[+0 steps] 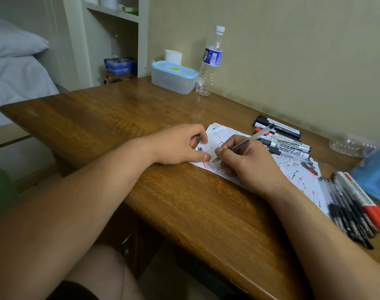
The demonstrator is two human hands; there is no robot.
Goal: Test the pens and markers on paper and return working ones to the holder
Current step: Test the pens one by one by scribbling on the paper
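The right hand [249, 161] grips a clear pen [251, 138] in its fingers, tip down on the near left corner of the scribbled paper [219, 132] on the counter [119, 118]. The left hand [180, 144] rests on the paper's left edge, thumb pressing it. Its fingers are curled, and I cannot tell whether they hold anything. Whiteboard markers [286, 144] lie along the paper's far edge, and more pens [353, 213] lie at its right end.

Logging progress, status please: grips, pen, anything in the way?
Right grip holds clear pen, tip on paper. Left grip rests on paper, fingers curled. Markers beside, nothing blocking.
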